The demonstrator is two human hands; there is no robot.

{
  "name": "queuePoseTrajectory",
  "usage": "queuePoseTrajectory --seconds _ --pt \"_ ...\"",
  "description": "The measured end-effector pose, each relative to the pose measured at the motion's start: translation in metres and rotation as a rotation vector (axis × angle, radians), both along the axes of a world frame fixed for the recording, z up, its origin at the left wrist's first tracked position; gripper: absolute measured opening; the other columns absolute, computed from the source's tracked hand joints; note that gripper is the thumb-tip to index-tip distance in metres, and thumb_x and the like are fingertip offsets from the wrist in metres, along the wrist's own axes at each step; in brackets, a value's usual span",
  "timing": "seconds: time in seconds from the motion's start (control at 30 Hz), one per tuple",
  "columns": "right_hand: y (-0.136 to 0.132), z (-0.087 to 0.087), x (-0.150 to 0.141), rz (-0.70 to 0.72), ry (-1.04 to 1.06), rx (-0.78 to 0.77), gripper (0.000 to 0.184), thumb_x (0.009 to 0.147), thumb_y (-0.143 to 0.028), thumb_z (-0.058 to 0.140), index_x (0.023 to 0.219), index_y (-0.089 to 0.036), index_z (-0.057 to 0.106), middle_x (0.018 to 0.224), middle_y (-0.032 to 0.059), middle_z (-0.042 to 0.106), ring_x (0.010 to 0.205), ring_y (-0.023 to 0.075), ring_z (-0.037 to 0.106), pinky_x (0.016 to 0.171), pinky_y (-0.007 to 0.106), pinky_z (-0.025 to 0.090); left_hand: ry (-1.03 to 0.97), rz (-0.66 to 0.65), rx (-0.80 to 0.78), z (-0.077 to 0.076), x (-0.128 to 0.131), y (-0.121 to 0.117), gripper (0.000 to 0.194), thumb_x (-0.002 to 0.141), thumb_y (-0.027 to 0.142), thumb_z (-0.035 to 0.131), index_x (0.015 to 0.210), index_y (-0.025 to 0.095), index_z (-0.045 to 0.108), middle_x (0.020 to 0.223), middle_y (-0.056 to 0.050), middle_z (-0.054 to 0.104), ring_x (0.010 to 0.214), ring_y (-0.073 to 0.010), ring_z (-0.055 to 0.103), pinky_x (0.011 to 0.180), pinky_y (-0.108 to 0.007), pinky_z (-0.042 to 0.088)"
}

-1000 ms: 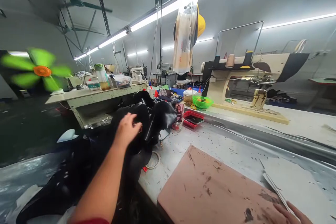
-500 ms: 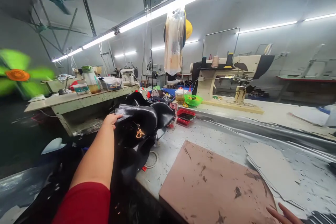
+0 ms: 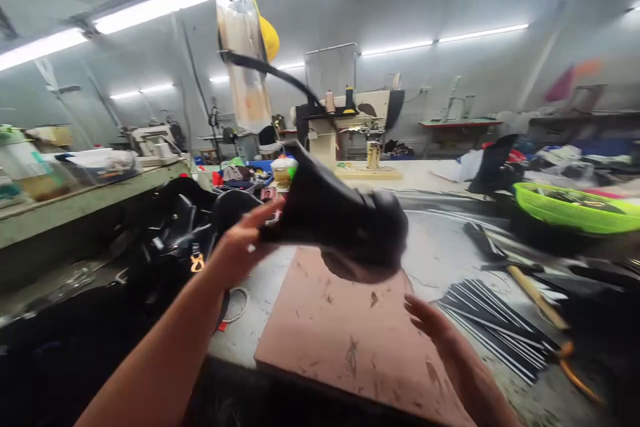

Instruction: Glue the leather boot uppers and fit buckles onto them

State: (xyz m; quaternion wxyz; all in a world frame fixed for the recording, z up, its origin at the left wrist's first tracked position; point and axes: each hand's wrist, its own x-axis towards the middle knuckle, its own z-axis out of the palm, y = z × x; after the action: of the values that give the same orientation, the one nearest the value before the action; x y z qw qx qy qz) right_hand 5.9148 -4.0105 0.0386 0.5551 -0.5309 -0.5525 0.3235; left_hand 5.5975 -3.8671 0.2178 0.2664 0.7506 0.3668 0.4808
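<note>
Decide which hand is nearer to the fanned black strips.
Right: the right hand is beside the strips, over the pink board; the left hand is farther away, holding the black piece.

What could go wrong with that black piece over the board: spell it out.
The black piece is held near one end by the left hand alone, so it could tip or slip onto the board. The open right hand is near the loose strips, and a sideways sweep might scatter them.
</note>
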Motion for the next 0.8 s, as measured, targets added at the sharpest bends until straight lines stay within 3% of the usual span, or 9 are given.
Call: queuePoseTrajectory --seconds 0.03,0.1,0.2,0.27,0.33,0.43,0.57,0.7,0.8 --pt "-0.001 0.004 -0.002 -0.026 0.162 0.02 0.064 0.084 -0.063 0.021 0.123 -0.022 0.05 0.129 0.0116 0.052 0.116 0.0266 0.049 0.091 0.042 0.045 0.149 -0.224 -0.046 -0.023 0.018 -0.004 0.011 0.064 0.03 0.068 0.064 0.019 0.07 0.112 -0.006 0.062 0.113 -0.0291 0.049 0.101 -0.045 0.033" --pt "-0.003 0.012 -0.004 -0.067 0.397 -0.032 0.061 0.08 -0.066 0.031 0.113 -0.022 0.057 0.118 0.0105 0.06 0.112 0.0273 0.053 0.092 0.044 0.043 0.385 -0.489 -0.176 -0.073 0.045 -0.012 0.016 0.073 0.02 0.056 0.077 0.021 0.071 0.116 -0.007 0.061 0.12 -0.0268 0.044 0.102 -0.047 0.031" --pt "-0.009 0.021 -0.003 -0.034 0.486 -0.176 0.043 0.065 -0.053 0.067 0.096 -0.022 0.064 0.1 0.0077 0.068 0.101 0.0281 0.058 0.093 0.045 0.04 0.583 -0.549 -0.221 -0.133 0.063 -0.018 0.025 0.072 0.01 0.051 0.084 0.022 0.069 0.124 -0.008 0.055 0.126 -0.0252 0.037 0.102 -0.047 0.031" --pt "-0.015 0.029 -0.005 0.07 0.507 -0.205 0.042 0.061 -0.042 0.074 0.097 -0.023 0.064 0.097 0.006 0.068 0.097 0.026 0.059 0.091 0.043 0.041 0.682 -0.506 -0.135 -0.153 0.064 -0.017 0.03 0.072 0.009 0.049 0.09 0.024 0.068 0.127 -0.007 0.052 0.128 -0.0253 0.034 0.103 -0.049 0.03" --pt "-0.019 0.038 -0.009 0.211 0.568 -0.16 0.047 0.062 -0.041 0.073 0.104 -0.024 0.061 0.101 0.0054 0.066 0.098 0.0242 0.059 0.09 0.041 0.042 0.777 -0.45 -0.008 -0.157 0.063 -0.013 0.035 0.075 0.009 0.045 0.095 0.026 0.067 0.127 -0.006 0.052 0.127 -0.0263 0.035 0.103 -0.053 0.029" --pt "-0.014 0.052 -0.02 0.309 0.58 -0.06 0.054 0.066 -0.038 0.07 0.115 -0.025 0.052 0.103 0.0051 0.064 0.099 0.0222 0.058 0.088 0.039 0.042 0.859 -0.296 0.203 -0.145 0.06 -0.003 0.045 0.076 0.004 0.035 0.102 0.026 0.065 0.126 -0.007 0.053 0.125 -0.0278 0.039 0.101 -0.057 0.028" --pt "0.013 0.055 -0.034 0.11 0.351 -0.02 0.052 0.069 -0.03 0.068 0.116 -0.026 0.048 0.096 0.0041 0.062 0.09 0.0199 0.059 0.08 0.038 0.046 0.961 -0.092 0.352 -0.125 0.059 0.013 0.055 0.071 -0.002 0.031 0.11 0.021 0.062 0.129 -0.007 0.049 0.125 -0.0285 0.037 0.101 -0.053 0.031" --pt "0.035 0.029 -0.038 -0.149 0.195 -0.023 0.034 0.071 -0.034 0.061 0.101 -0.02 0.055 0.091 0.006 0.063 0.087 0.0211 0.059 0.082 0.04 0.047 1.088 -0.039 0.226 -0.112 0.066 0.011 0.057 0.069 -0.004 0.031 0.114 0.016 0.059 0.124 -0.009 0.055 0.116 -0.0264 0.049 0.1 -0.045 0.035" --pt "0.025 0.009 -0.032 -0.196 0.108 -0.028 0.033 0.075 -0.035 0.057 0.103 -0.019 0.056 0.099 0.0097 0.063 0.093 0.023 0.059 0.086 0.042 0.046 1.01 -0.084 0.005 -0.108 0.081 -0.01 0.036 0.084 0.019 0.035 0.111 0.016 0.059 0.113 -0.009 0.062 0.102 -0.0242 0.059 0.089 -0.038 0.045"
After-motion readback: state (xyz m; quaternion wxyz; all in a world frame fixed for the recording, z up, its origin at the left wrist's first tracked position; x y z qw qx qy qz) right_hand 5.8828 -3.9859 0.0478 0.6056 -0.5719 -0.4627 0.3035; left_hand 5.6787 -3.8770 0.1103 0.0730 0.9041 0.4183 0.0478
